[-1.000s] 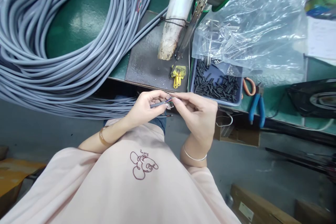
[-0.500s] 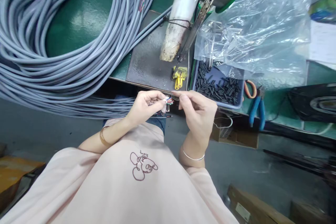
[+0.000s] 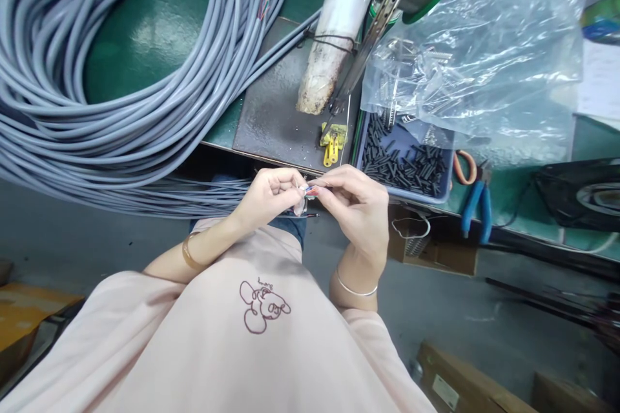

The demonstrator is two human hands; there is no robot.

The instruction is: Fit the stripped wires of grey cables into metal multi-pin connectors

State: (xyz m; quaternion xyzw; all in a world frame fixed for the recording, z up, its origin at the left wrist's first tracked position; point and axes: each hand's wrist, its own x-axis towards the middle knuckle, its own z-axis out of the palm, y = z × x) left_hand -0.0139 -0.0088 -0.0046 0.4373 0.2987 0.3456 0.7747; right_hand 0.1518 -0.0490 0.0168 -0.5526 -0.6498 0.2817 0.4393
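Just off the bench's front edge, my left hand point(image 3: 274, 197) pinches the end of a cable, where thin coloured wires point(image 3: 311, 191) fan out. My right hand point(image 3: 356, 203) has its thumb and forefinger closed on the tips of those wires, close beside the left fingertips. Red and blue strands show between the two hands; the fingers cover the rest. Below the left fingertips hangs a small clear and metallic piece, too small to name. Grey cables point(image 3: 208, 197) run in from the left behind my left hand.
Coiled grey cable point(image 3: 194, 87) fills the left of the bench. A soldering iron point(image 3: 349, 74) points down at a yellow sponge point(image 3: 334, 135). Right of it are a blue tray point(image 3: 404, 190) of short black tubes, a clear plastic bag point(image 3: 504, 51) and blue-handled pliers point(image 3: 477, 203).
My right hand has moved left and closed in on the coloured wire ends, which it stood apart from before. The left hand keeps its pinch in nearly the same place.
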